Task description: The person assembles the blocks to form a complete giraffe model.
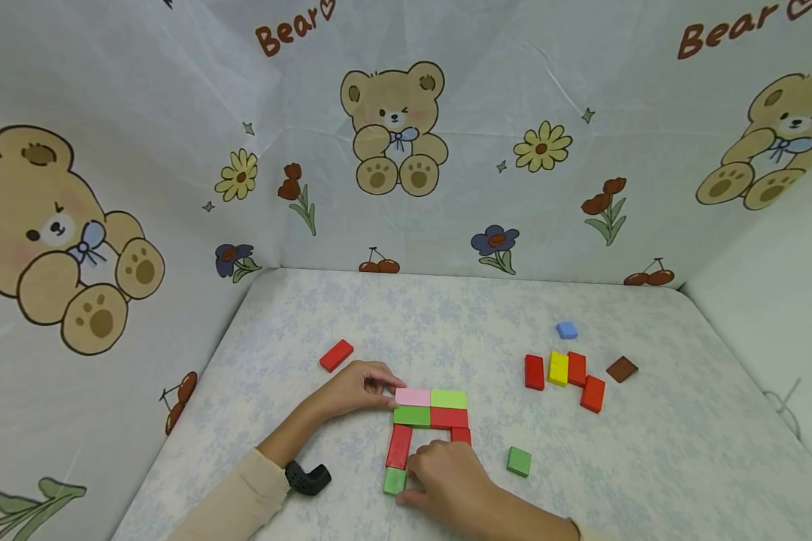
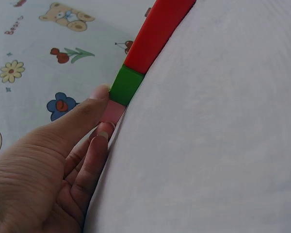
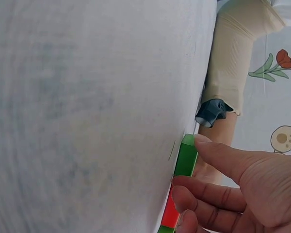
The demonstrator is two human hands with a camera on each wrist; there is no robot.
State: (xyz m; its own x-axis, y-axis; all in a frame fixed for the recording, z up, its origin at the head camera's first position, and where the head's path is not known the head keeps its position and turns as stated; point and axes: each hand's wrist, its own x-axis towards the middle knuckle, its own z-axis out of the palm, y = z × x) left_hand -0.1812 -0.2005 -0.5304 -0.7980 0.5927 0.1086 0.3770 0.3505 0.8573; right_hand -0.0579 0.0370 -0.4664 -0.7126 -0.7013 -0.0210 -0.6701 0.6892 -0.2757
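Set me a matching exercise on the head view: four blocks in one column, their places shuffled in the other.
1. Pink block
2. Yellow block
3. Blue block
4. Brown block

A. Between two red blocks
B. Rightmost of all the blocks
C. Right beside the light green block
D. Farthest back of all the blocks

Pairs: 1-C, 2-A, 3-D, 4-B

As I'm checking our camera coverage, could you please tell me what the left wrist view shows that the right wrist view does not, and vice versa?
Only the left wrist view shows the pink block, which the left hand pinches. Only the right wrist view shows the right hand, holding the green end block, plus a sleeve and black device. Both show red block and tabletop, with printed cloth beyond.
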